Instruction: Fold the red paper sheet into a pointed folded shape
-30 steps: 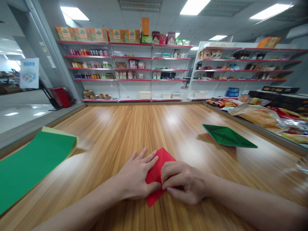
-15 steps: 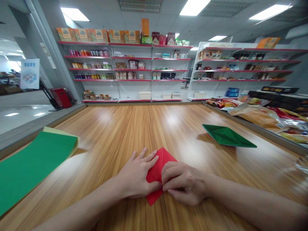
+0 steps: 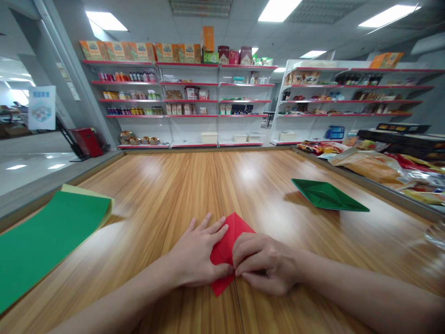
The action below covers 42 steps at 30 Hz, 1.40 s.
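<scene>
A folded sheet of red paper (image 3: 224,246) lies on the wooden table in front of me, creased down its middle, with one point toward the far side and another toward me. My left hand (image 3: 200,253) rests flat across its left part, fingers spread, the thumb pressing near the lower middle. Thumb and fingers of my right hand (image 3: 266,264) pinch the paper at its lower right edge and cover much of its right half. Farther off to the right sits a folded green paper (image 3: 330,195), boat-like, its ends raised.
At the left lies a stack of green paper (image 3: 52,236) with a pale yellow sheet beneath, corners curling up. Snack packages (image 3: 375,169) are heaped beyond the table's right rim. Stocked shelves (image 3: 191,99) stand behind the table (image 3: 174,181). Something transparent (image 3: 436,234) shows at the right edge.
Both hands keep nearly the same places on the red paper. The whole view has shifted very slightly; nothing else has visibly moved.
</scene>
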Motion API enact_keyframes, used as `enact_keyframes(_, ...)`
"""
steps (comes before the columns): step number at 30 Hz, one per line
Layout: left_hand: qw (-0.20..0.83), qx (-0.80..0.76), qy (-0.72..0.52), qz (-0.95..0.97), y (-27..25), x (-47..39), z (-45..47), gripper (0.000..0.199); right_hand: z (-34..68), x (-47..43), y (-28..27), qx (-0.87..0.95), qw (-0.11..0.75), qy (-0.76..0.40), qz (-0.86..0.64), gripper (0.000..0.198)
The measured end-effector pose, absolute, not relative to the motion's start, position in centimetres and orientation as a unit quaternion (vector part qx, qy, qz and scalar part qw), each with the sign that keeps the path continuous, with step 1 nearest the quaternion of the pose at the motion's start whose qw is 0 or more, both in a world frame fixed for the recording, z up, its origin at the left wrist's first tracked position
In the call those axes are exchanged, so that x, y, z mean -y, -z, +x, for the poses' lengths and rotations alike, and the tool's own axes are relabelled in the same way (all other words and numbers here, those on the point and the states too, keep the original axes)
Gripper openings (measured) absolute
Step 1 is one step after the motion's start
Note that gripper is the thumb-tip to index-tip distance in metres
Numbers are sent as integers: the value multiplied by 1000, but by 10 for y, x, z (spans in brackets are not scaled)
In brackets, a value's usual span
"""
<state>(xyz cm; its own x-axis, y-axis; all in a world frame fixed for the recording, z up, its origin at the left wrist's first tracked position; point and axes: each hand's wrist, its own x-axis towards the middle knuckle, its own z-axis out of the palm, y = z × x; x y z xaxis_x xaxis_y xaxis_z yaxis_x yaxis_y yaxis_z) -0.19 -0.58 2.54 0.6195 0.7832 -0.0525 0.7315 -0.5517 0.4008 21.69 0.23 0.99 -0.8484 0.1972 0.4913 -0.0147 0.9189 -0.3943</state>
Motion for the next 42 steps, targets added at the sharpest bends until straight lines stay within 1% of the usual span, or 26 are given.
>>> enact_keyframes(12,195,-438,-51,876,-27,7,-1,87,216,-3,-11,943,264,-195,-45,19)
enact_keyframes(19,187,-434,-53,880,-27,6,0,86,216,-1,-15,960,238,-141,-38,18)
enact_keyframes(26,190,-441,-45,876,-30,7,-1,89,216,-3,-11,951,262,-162,-34,16)
enact_keyframes(33,190,-434,-49,879,-31,6,0,86,218,-4,-12,958,246,-143,-44,18)
enact_keyframes(42,185,-434,-43,881,-31,7,0,85,221,-10,-9,954,242,-150,-89,21)
